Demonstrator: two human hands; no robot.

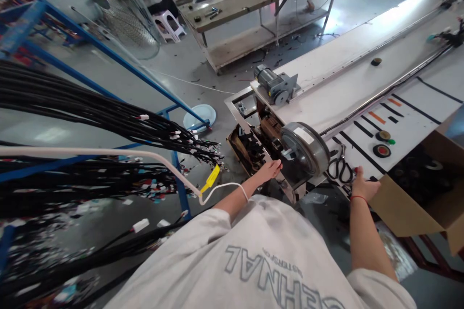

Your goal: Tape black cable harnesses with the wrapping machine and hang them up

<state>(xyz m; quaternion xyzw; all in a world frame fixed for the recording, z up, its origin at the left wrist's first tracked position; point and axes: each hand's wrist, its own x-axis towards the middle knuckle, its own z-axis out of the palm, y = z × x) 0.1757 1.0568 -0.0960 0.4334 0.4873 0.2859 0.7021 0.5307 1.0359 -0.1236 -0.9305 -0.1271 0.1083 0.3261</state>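
Note:
My left hand (271, 170) is in front of a large grey reel (306, 147) at the table's end, its fingers bent together. Whatever they may hold is too small to make out. My right hand (363, 186) is at the table's near edge, thumb and fingers apart, with a small red spot by one fingertip. Black-handled scissors (340, 169) lie just left of it. Two tape rolls, one dark with a red centre (382, 150) and one yellowish (383, 135), rest farther along the white table (357, 149).
A motor (271, 84) is mounted at the table's far corner. An open cardboard box (402, 207) stands right of my right hand. Black wire bundles (108, 116) hang on a blue rack (105, 53) at left. A pale cable (155, 154) with a yellow tag (210, 179) crosses beside my left arm.

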